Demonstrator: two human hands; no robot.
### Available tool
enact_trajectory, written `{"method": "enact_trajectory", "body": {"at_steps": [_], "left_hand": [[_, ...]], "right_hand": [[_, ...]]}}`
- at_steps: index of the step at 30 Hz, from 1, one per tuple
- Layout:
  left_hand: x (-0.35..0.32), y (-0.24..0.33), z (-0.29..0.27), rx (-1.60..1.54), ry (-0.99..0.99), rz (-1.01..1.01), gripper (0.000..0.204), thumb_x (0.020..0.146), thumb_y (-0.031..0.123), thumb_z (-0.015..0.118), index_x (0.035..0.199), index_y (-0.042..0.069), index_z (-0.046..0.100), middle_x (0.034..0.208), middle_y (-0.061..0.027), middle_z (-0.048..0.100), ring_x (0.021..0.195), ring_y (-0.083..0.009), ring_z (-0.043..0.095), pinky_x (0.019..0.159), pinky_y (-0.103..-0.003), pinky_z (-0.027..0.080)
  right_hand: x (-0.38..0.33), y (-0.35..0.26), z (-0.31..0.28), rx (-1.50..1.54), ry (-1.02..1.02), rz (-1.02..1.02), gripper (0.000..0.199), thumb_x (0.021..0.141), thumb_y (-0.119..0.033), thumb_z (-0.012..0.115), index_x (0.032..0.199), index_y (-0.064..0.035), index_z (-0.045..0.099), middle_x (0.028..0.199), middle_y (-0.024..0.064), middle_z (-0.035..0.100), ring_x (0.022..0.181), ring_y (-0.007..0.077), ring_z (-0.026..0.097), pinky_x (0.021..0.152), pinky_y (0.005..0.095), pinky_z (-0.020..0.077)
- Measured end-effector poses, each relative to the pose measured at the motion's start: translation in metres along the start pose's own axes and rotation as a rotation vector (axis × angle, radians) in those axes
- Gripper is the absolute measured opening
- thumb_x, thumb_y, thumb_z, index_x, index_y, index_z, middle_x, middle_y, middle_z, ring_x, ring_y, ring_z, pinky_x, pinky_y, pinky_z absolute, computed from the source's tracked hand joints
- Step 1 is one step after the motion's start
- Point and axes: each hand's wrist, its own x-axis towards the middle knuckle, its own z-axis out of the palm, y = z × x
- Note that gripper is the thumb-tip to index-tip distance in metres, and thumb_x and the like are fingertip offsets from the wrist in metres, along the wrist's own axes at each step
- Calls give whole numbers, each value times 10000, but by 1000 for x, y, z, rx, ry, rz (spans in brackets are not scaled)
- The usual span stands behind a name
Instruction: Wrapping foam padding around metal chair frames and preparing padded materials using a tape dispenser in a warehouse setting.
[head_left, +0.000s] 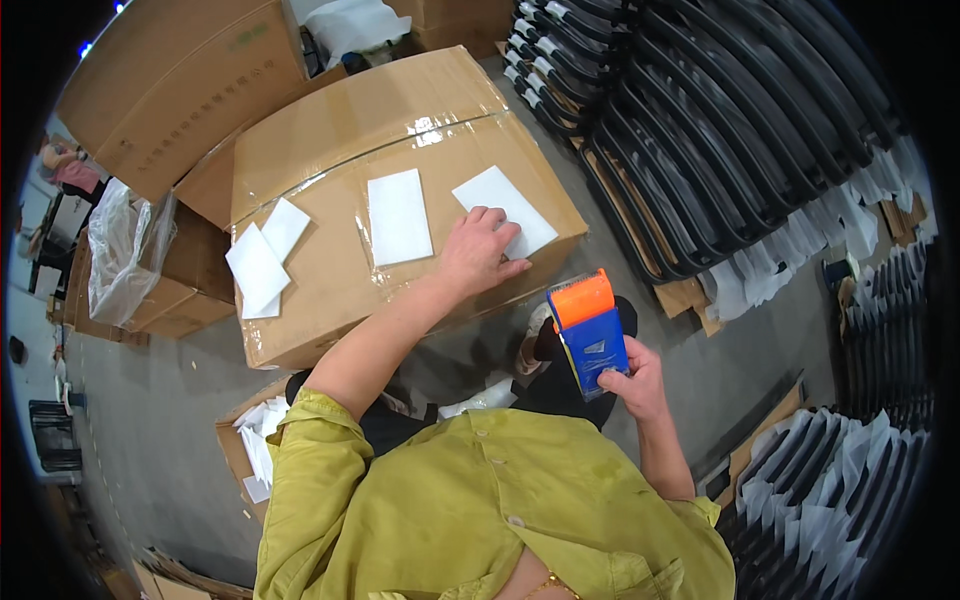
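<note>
My left hand (480,250) reaches over the front right of a large taped cardboard box (330,215). Its fingertips rest on a white foam sheet (515,212) near the box's right corner, with the thumb spread away. In my right hand (637,380) is a blue and orange tape dispenser (594,345), its toothed edge pointing up and away from me. Another white foam sheet (400,216) lies flat in the middle of the box. Two more, a front sheet (257,268) and a back sheet (287,230), overlap at the left.
Black curved frames (690,150) are stacked at the far right, and wrapped ones (810,490) stand at the near right. An open carton (240,455) of white sheets sits at the lower left. A plastic-draped box (185,270) and tall cartons (190,90) stand left and behind.
</note>
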Motion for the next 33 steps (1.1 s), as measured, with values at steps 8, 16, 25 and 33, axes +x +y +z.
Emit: {"method": "enact_trajectory", "body": {"at_steps": [8,16,25,33], "left_hand": [[-9,21,-37,-703,-19,-302,375,763,369,606,985,67,591,919,-88,599,835,-220,559,762,-284,424],[-24,55,-61,-1555,-610,-628,231,725,227,686,865,54,623,769,6,590,719,-68,507,651,-210,402],[-33,51,-69,-1618,-593,-711,386,822,378,542,880,3,614,776,-35,595,718,-104,531,689,-222,430],[-29,59,-63,-734,-328,-298,168,811,160,583,868,13,644,675,-23,612,590,-52,508,525,-223,427]], "right_hand": [[-3,3,-1,2,-50,16,455,654,-101,722,1033,46,518,930,61,589,821,96,549,735,229,442],[-2,9,-2,-76,-120,12,455,637,-81,731,1027,38,527,900,35,568,794,85,535,710,220,436],[-8,13,4,-140,-144,-60,420,635,-115,737,982,26,547,858,29,572,753,75,524,661,208,431],[-14,1,11,-137,-92,84,395,699,-138,688,1018,27,523,858,29,584,756,64,517,672,203,428]]}}
